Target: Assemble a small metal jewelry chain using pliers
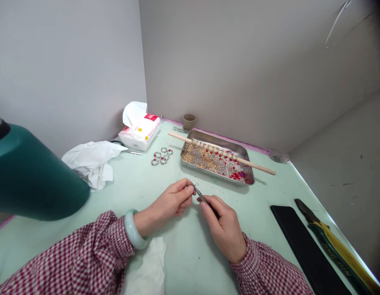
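In front of the metal tray (219,179), the left hand (173,200) is closing thumb and forefinger in a tight pinch, seemingly on a tiny wire loop (196,184). The right hand (223,227), also in front of the tray, is curling firmly around a slim tool (205,200), probably tweezers, whose tips are meeting the loop at the left fingertips.

The step in hand appears to be shaping or adjusting that loop; the next move would be calling for a steady left pinch and small, precise turns of the tool. Whether the tips are gripping the loop or only touching it, I cannot tell.

A wooden stick (257,166) is lying across the tray, above loose beads (205,160), and red-beaded rings (162,157) are lying left of it.

Behind and left of the tray, a tissue pack (139,133) is showing a red label, its print too small to read. Right of the tray, pliers (334,241) are bearing dark lettering, not clearly legible.
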A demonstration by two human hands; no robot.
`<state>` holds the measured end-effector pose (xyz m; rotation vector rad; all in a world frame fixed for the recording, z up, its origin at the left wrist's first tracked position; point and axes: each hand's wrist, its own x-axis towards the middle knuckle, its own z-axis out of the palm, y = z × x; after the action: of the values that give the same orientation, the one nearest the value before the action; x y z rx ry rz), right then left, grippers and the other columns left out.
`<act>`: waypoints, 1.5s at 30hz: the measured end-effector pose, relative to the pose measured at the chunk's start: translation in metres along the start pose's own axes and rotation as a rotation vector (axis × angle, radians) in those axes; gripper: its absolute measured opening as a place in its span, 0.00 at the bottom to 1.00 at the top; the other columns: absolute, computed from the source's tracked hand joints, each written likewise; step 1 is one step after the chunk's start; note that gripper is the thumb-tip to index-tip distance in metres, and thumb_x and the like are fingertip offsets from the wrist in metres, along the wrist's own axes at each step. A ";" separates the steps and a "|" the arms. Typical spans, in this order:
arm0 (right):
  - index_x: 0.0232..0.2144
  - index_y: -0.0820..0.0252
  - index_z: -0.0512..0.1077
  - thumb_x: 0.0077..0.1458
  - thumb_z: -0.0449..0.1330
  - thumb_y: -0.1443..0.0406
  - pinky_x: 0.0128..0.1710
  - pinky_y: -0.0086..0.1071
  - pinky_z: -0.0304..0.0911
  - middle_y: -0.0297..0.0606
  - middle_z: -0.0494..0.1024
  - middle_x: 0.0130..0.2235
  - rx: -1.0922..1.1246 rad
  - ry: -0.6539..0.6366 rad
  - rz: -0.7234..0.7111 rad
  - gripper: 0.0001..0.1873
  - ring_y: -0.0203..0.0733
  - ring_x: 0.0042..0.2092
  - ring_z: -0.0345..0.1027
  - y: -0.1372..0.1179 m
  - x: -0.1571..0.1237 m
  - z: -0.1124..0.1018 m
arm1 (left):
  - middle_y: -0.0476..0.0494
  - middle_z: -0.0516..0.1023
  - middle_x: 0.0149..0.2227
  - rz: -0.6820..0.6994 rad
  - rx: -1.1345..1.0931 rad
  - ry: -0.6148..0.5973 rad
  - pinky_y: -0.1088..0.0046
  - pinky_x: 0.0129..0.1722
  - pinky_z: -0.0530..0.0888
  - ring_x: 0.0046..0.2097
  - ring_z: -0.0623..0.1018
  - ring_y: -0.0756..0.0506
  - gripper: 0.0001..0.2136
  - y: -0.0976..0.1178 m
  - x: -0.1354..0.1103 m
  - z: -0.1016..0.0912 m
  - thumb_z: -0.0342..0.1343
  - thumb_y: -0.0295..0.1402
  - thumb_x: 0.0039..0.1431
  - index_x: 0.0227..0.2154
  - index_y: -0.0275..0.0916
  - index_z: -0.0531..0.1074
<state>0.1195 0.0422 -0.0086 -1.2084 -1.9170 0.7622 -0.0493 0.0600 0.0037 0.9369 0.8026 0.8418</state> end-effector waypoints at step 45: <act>0.26 0.59 0.61 0.62 0.46 0.63 0.28 0.29 0.52 0.30 0.61 0.24 -0.101 -0.316 -0.171 0.13 0.34 0.26 0.54 0.024 0.010 -0.026 | 0.60 0.47 0.16 -0.175 -0.114 -0.182 0.80 0.13 0.43 0.17 0.43 0.57 0.10 0.002 -0.002 -0.009 0.48 0.36 0.61 0.26 0.39 0.58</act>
<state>0.1494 0.0628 -0.0107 -1.0109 -2.3081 0.8102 -0.0588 0.0621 0.0025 0.8165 0.6609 0.6337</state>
